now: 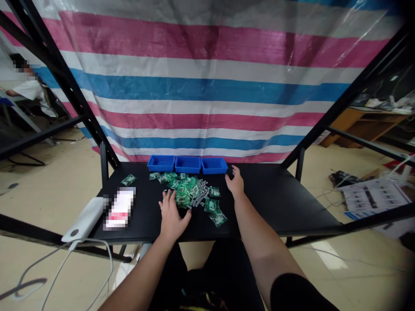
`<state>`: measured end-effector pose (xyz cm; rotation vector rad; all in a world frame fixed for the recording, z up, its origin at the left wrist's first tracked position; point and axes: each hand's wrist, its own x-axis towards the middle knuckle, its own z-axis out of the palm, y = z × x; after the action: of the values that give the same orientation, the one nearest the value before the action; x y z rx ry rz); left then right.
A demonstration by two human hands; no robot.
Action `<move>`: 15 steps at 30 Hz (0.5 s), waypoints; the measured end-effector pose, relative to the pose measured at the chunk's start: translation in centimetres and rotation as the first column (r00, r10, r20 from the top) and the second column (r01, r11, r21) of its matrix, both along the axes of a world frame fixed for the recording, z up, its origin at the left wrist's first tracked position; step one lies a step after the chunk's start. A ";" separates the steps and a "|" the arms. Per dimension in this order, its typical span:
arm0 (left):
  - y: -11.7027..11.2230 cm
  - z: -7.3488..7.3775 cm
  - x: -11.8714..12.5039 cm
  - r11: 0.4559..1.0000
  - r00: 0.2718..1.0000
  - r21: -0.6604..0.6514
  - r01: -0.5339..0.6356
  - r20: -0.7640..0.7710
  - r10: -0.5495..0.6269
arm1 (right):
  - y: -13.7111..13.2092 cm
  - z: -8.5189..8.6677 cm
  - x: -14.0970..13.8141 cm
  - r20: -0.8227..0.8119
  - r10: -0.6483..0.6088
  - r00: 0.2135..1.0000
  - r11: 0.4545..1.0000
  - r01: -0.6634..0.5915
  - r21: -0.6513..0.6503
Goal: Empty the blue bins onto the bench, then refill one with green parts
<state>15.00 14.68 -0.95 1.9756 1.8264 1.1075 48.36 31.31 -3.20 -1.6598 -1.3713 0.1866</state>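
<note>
"Packets first: how do they look?"

"Small, clear and shiny, tinted green, with pale bits showing inside. Most lie heaped between the two hands, right by the fingers of the left hand."

"How does that hand stand?"

"Spread wide, at the heap's near left edge. Whether a fingertip touches a packet, I can't tell."

"Anything loose there?"

"Small grey pieces, some longer than others, on the side of the heap toward the right hand. A few packets lie apart from the heap, nearer the wearer than that hand and to its left."

"And its grip?"

"Wide too, thumb well away from the fingers."

"Which containers do you see?"

"Three blue trays in a row, beyond the left hand. The last sits just left of the right thumb. They're shallow and rectangular, and plain blue shows inside each."

"What's left of the left hand?"

"A blurred bright slab, with one lone packet beyond it, both on the black table."
</note>
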 end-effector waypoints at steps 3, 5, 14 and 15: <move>0.0 0.2 0.1 1.000 1.000 -0.004 -0.005 -0.021 0.005 | -0.5 0.0 -0.2 0.069 0.051 0.996 0.998 -0.053 0.026; 0.2 0.4 0.1 1.000 0.999 -0.007 -0.009 -0.041 0.008 | -0.6 0.0 -0.2 0.110 0.095 0.989 0.995 -0.099 0.031; 8.0 3.6 -3.4 0.992 0.959 0.053 -0.118 -0.255 0.127 | -0.7 0.4 -0.7 0.099 0.153 0.983 0.987 -0.156 0.029; 9.6 4.1 -3.8 0.991 0.948 0.064 -0.118 -0.289 0.132 | -0.8 0.5 -0.7 0.095 0.152 0.984 0.987 -0.156 0.032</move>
<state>11.24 24.27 3.17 2.1748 2.1176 0.9367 47.64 30.49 -2.73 -1.5467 -1.5650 0.1732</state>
